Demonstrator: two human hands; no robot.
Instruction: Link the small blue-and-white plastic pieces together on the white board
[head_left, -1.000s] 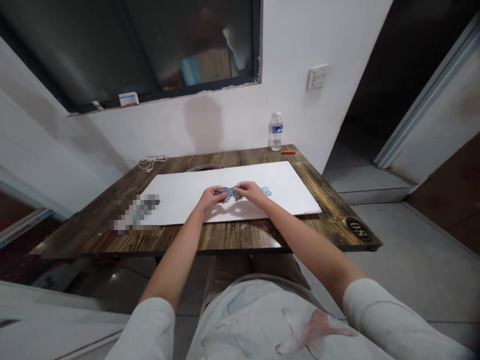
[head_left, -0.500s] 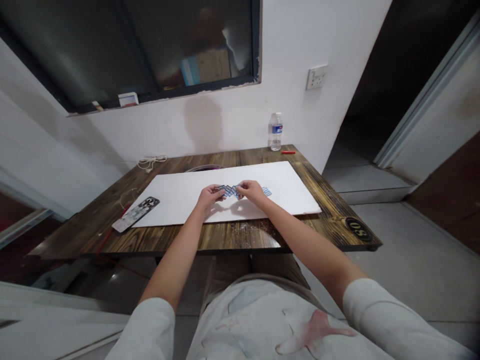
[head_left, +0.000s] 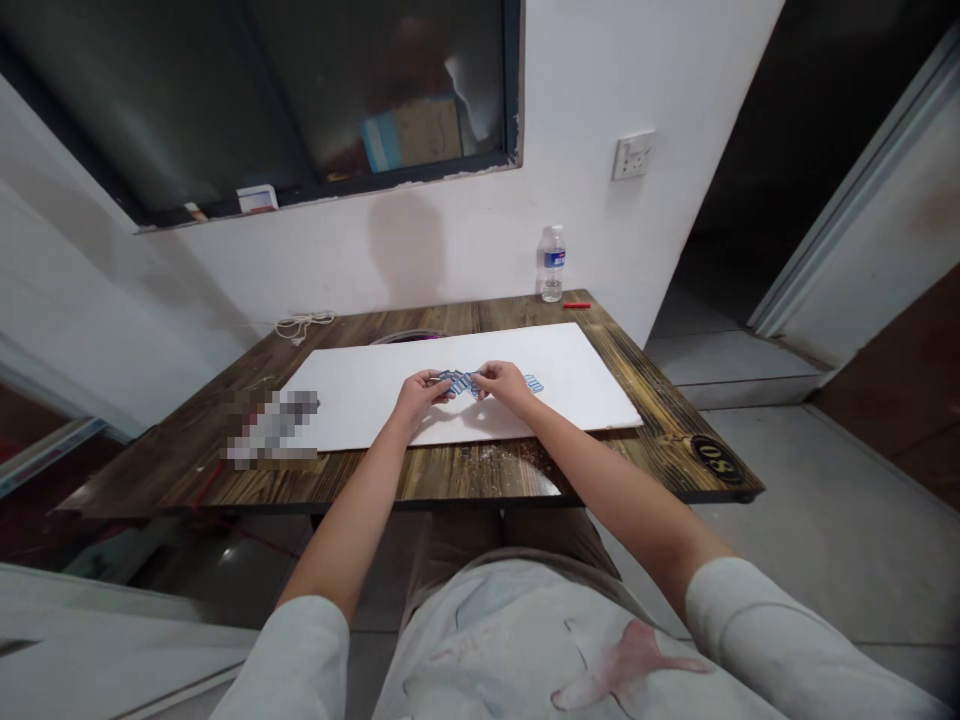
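Note:
Between my two hands is a small blue-and-grey striped piece [head_left: 460, 383], made of several slim bars set side by side; its exact kind is too small to tell. My left hand [head_left: 421, 393] pinches its left end between thumb and fingers. At the other end, my right hand [head_left: 501, 382] grips it with closed fingertips. Both hands are just over a white board [head_left: 480, 428], which lies on the wooden table. A second blue striped piece [head_left: 533, 383] rests on the board, to the right of my right hand.
A water bottle [head_left: 553, 265] and a red stick-like item [head_left: 577, 305] are at the table's back right. A white cable [head_left: 301, 324] lies at the back left. On the board's left end, a blurred-out item [head_left: 274, 430] covers part of it. A round plaque [head_left: 715, 458] marks the right corner.
The bars of the striped piece have shifted slightly between my fingers. Both hands stay in nearly the same place. The phone at the left is now hidden by pixelation.

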